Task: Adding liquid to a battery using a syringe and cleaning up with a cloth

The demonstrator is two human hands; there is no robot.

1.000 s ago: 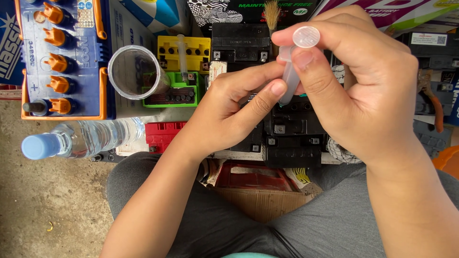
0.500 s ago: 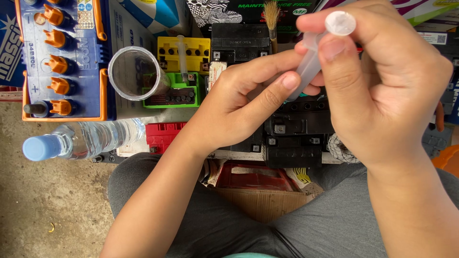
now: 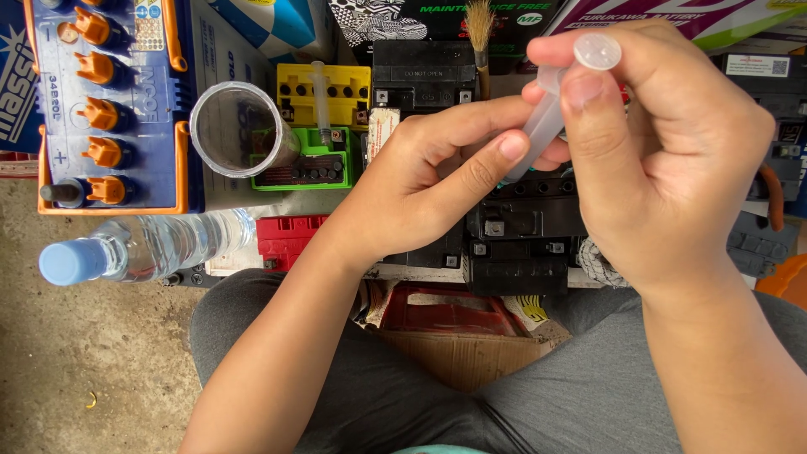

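Gripping a translucent plastic syringe (image 3: 546, 118), round white plunger top, both hands

over the last second the syringe (image 3: 546, 118) has travelled to the right and a little farther away, and its round plunger top (image 3: 598, 50) now sits higher and more to the right than before. the right hand (image 3: 664, 160) has gone the same way with it, thumb against the plunger stem just under the top. the left hand (image 3: 429, 185) has followed to the right as well, its fingers stretched out farther along the barrel, with the thumb tip pressed on the lower part.
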